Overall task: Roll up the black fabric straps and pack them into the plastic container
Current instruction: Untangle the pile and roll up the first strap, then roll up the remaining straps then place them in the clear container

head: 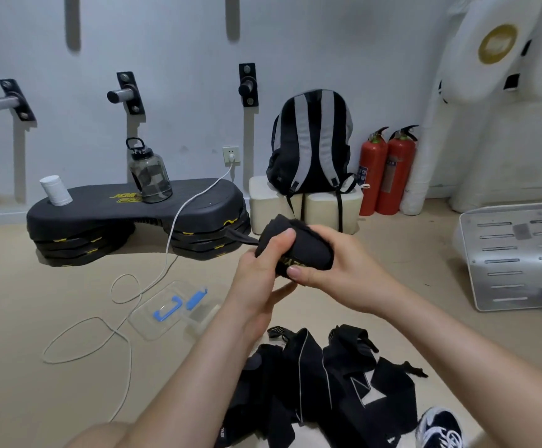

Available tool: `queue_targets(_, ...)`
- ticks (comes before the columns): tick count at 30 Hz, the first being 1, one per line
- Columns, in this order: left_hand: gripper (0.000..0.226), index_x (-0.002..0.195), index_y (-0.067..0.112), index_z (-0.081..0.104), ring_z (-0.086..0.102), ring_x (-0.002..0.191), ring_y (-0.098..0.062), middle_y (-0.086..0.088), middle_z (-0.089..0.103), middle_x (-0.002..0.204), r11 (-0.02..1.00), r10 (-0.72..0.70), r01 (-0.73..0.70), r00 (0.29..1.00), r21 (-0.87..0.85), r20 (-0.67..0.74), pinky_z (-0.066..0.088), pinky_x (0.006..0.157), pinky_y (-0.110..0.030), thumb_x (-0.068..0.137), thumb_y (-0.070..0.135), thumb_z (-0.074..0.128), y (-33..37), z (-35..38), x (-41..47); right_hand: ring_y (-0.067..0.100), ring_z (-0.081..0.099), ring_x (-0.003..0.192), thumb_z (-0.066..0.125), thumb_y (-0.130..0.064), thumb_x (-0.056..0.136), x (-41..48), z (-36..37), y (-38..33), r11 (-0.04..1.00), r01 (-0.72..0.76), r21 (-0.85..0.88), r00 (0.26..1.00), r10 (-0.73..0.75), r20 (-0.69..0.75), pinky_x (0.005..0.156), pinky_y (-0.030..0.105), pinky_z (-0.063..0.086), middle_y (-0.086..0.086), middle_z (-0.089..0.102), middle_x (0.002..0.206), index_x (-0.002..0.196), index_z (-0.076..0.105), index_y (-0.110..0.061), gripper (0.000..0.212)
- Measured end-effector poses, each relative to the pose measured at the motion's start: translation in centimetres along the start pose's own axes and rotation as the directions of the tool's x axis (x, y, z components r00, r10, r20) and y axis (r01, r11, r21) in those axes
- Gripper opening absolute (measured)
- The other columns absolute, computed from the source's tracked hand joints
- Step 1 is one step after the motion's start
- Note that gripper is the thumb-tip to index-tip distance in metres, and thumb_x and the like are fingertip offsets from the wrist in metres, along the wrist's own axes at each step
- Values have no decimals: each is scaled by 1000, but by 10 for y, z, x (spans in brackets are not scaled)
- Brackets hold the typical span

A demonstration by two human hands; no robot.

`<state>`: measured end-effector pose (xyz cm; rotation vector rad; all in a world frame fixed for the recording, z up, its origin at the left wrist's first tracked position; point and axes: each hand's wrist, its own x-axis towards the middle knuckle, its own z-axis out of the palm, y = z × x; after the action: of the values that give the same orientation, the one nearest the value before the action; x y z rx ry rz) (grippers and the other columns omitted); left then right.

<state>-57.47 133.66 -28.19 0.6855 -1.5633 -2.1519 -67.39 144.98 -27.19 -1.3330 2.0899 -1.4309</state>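
Rolling a black fabric strap by hand, mid-air, above a gym floor.

Nearest, on the floor: a loose heap of unrolled black fabric straps (pixel 321 383). Above it, a tightly wound black strap roll (pixel 305 250), gripped from both sides, left hand (pixel 260 273) and right hand (pixel 337 270) curled round it, thumbs pressing the outer wrap, short tail (pixel 239 236) sticking out leftward. Best finished by holding tension and tucking that tail flat before lowering into the clear plastic container with blue clips (pixel 153 321), on the floor beyond, left. Farther back: black step platform (pixel 101 211).

Beige floor (pixel 37 302); near, a heap of black straps (pixel 311 383); left of it, a clear plastic container (pixel 172 310) and looping white cable (pixel 85 337); far left, a black step platform (pixel 101 218).
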Motion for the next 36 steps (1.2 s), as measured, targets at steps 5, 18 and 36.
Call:
queue_targets(5, 34, 108, 11, 71, 66, 85, -23, -9, 72, 92, 996, 70, -74, 992, 42, 109, 53, 71, -35, 76, 20, 78, 15, -20, -7, 8, 63, 101, 82, -21, 76, -13, -3, -28, 919, 156, -361, 962, -59, 265, 89, 31, 52, -14, 67, 109, 123, 61, -29, 53)
queue_targets(18, 29, 99, 13, 70, 67, 65, -20, -4, 70, 75, 935, 264, -285, 957, 212, 125, 48, 47, -29, 82, 36, 66, 18, -53, -39, 15, 57, 73, 69, -27, 82, -16, 16, -42, 942, -204, 266, 947, 121, 299, 68, 27, 43, 5, 66, 82, 109, 71, -7, 33)
queue_targets(36, 48, 130, 14, 48, 57, 108, -37, -19, 53, 124, 142, -151, 426, 901, 893, -406, 48, 86, -38, 89, 33, 65, -224, -230, 56, 17, 57, 89, 59, -9, 95, -20, 163, 184, 624, -781, 24, 594, 730, 338, 85, 38, 56, 3, 58, 100, 124, 59, -15, 30)
